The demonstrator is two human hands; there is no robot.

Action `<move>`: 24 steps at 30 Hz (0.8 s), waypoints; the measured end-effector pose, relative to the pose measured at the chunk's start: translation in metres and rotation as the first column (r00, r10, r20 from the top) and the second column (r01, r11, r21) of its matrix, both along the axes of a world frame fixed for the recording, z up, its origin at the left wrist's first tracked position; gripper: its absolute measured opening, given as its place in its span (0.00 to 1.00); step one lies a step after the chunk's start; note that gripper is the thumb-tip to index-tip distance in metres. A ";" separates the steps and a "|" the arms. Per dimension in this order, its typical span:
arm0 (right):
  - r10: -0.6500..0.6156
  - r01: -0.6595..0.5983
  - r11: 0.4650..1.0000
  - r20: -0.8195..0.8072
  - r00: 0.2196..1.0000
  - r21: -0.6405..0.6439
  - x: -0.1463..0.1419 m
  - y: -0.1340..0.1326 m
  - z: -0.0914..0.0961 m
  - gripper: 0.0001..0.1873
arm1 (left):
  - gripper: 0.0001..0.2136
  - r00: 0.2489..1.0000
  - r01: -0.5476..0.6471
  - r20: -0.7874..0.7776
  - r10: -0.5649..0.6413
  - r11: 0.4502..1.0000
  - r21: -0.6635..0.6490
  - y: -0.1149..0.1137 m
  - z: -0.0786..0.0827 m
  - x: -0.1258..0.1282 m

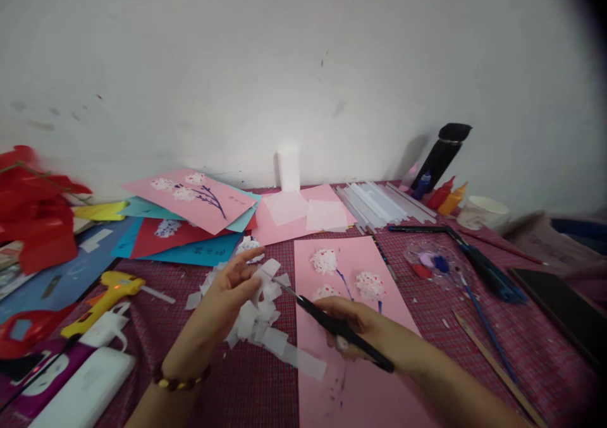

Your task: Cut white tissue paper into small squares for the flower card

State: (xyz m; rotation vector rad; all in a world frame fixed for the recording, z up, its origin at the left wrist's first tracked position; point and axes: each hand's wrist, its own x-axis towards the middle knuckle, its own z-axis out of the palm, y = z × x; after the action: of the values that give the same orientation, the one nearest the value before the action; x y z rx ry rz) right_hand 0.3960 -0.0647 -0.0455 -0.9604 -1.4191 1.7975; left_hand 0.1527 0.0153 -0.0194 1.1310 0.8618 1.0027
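My left hand (232, 286), with a beaded bracelet at the wrist, pinches a small piece of thin white paper (269, 269). My right hand (363, 327) grips black-handled scissors (339, 330), seen edge-on. Their metal tip reaches the white paper at my left fingertips; whether the blades are apart I cannot tell. Below lies a loose heap of white paper squares and strips (258, 320). Under my right hand is a pink sheet (315, 352) with several puffy white-and-red blossoms (370, 286) and painted dark blue stems; the hand hides part of it.
At left lie a yellow glue gun (107, 295), a white power bank (88, 387) and finished flower cards (220, 210). Behind are glue sticks (374, 201) and paint bottles (440, 194). A paint palette (417, 263), paintbrush (484, 314) and pencil (493, 358) lie right.
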 end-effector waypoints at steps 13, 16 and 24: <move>-0.041 0.034 0.996 -0.090 0.995 -0.086 -0.003 -0.004 -0.001 0.35 | 0.28 0.993 0.039 -0.114 -0.033 0.998 0.045 -0.002 -0.004 0.003; -0.044 0.037 0.997 -0.109 0.993 -0.063 -0.003 -0.005 0.001 0.33 | 0.27 0.990 0.039 -0.136 -0.032 0.998 0.050 -0.002 -0.003 0.004; -0.064 0.047 0.987 -0.109 0.992 -0.154 -0.006 -0.005 -0.004 0.30 | 0.26 0.991 0.029 -0.129 -0.023 0.999 0.043 -0.001 -0.004 0.004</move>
State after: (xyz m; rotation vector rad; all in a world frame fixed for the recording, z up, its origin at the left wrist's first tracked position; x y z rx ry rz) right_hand 0.3898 -0.0697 -0.0498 -0.9480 -1.1889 1.9080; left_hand 0.1565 0.0147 -0.0232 1.2534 0.9287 0.9392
